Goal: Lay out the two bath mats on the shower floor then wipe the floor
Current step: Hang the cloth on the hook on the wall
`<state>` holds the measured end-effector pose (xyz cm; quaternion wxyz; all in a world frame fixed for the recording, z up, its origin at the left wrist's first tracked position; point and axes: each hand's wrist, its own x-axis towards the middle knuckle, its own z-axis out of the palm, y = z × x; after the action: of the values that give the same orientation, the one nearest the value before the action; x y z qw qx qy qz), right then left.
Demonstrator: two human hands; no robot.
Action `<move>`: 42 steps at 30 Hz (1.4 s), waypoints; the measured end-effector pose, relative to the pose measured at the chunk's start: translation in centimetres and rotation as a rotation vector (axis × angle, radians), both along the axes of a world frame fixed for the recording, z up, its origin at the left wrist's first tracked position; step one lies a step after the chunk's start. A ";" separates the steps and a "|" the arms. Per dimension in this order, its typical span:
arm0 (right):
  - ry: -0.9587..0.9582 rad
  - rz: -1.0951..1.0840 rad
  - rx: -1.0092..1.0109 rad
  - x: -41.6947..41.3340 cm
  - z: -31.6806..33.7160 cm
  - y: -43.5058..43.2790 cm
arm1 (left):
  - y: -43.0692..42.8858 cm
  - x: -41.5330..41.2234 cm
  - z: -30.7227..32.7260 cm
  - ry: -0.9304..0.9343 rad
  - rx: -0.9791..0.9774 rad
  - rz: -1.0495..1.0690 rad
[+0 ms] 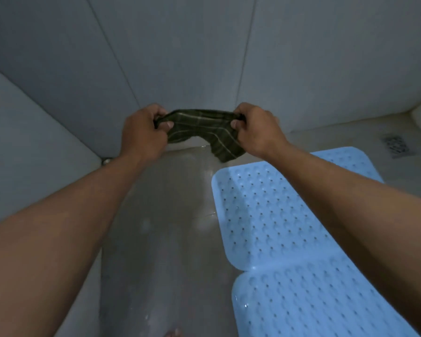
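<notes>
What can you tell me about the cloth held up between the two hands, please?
The cloth is dark green with thin pale check lines and looks like soft woven fabric. It is bunched and held in the air, stretched between the left hand and the right hand, which pinch its two ends. One loose corner hangs down near the right hand, above the wet shower floor. Only the hands touch it.

Grey tiled walls (180, 57) enclose a wet floor (161, 215) with drain (396, 145).

free: bare floor (161, 227) left | covered: blue mats (277, 215) right | wall (46, 154) hems left, seemingly close
</notes>
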<state>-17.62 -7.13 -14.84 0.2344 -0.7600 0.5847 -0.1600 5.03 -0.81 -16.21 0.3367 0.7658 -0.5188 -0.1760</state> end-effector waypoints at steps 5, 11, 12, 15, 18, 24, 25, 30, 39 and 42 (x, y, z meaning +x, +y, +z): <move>-0.017 -0.066 0.000 -5.1 11.3 1.5 | -0.1 -3.6 11.2 0.065 0.010 -0.093; -0.080 -0.141 0.005 -12.7 23.2 3.2 | -0.2 -10.7 23.4 0.318 0.068 -0.163; -0.083 -0.161 0.008 -14.2 25.1 3.3 | -0.4 -12.0 25.4 0.355 0.088 -0.205; -0.097 -0.227 0.009 -18.7 30.9 3.4 | -1.4 -15.8 31.7 0.427 0.166 -0.344; -0.104 -0.277 -0.007 -23.0 36.8 3.8 | -2.6 -19.8 38.0 0.424 0.166 -0.400; -0.096 -0.341 -0.034 -30.6 49.9 5.6 | -4.6 -27.3 51.7 0.354 0.134 -0.561; -0.094 -0.358 -0.042 -31.7 52.1 5.9 | -4.8 -28.4 54.0 0.335 0.120 -0.595; -0.095 -0.407 -0.058 -36.9 62.4 7.9 | -5.6 -34.0 63.9 0.333 0.071 -0.730; 0.010 -0.578 -0.067 -41.1 75.9 11.0 | -7.5 -41.0 76.0 0.227 -0.018 -0.934; 0.038 -0.659 -0.115 -42.4 78.3 11.3 | -8.1 -43.4 78.9 0.210 -0.059 -0.980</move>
<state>-59.97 4.20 63.50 0.1159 -0.5448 0.7934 -0.2456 -38.41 -8.86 62.65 0.2863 0.4003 -0.7857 -0.3748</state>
